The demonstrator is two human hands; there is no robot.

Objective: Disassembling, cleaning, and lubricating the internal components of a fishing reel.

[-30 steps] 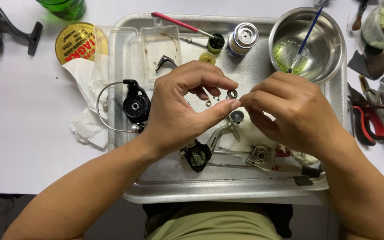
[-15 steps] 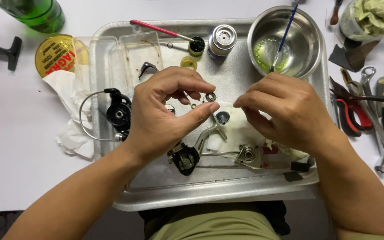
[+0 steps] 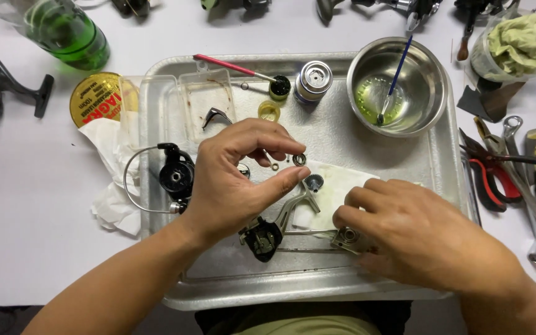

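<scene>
My left hand (image 3: 234,183) hovers over the metal tray (image 3: 305,299) and pinches a small dark ring (image 3: 299,159) between thumb and forefinger. My right hand (image 3: 420,239) rests low on the tray's right side, its fingertips closed on a small metal reel part (image 3: 347,239). Between the hands lie a reel crank with a black knob (image 3: 262,239), a small gear (image 3: 313,182) and a stained white paper towel (image 3: 342,186). A black rotor with a wire bail (image 3: 177,175) sits just left of my left hand.
At the tray's back stand a steel bowl (image 3: 420,93) of greenish liquid with a blue brush, a silver spool (image 3: 312,80), a red-handled brush (image 3: 227,64) and a clear box (image 3: 206,99). Pliers (image 3: 491,180) and wrenches lie right; a green bottle (image 3: 69,34) and yellow tin (image 3: 94,96) left.
My right hand has left the left hand's fingertips and dropped to the small metal part near the tray's front. The left hand still pinches the ring.
</scene>
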